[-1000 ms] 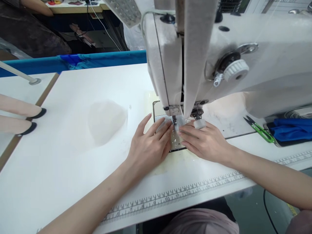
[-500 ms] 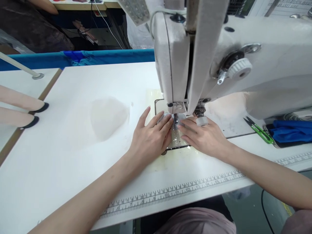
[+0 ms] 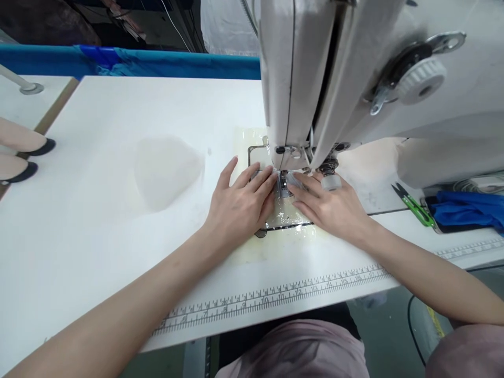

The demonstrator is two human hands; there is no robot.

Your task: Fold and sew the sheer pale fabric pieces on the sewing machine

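Under the needle area of a white sewing machine (image 3: 281,79), a small thin whitish piece (image 3: 298,180), perhaps cloth, lies by the presser foot (image 3: 283,181). My left hand (image 3: 242,202) rests flat to the left of the foot, fingers spread, their tips at the metal plate beside it. From the right, my right hand (image 3: 328,205) lies with its fingers stretched out over the whitish piece, close to the foot. What is beneath the fingertips is mostly hidden. Both hands rest around the needle plate (image 3: 285,215).
Green-handled thread snips (image 3: 415,205) lie at the right, beside blue cloth (image 3: 470,210) on a dark flat object. A printed ruler (image 3: 252,304) runs along the front edge of the white table (image 3: 165,115). Pale rods with black ends (image 3: 21,136) jut in from the left.
The view has moved nearer the machine, which looks larger. Both hands stay beside the presser foot, with only slight shifts of the fingers.
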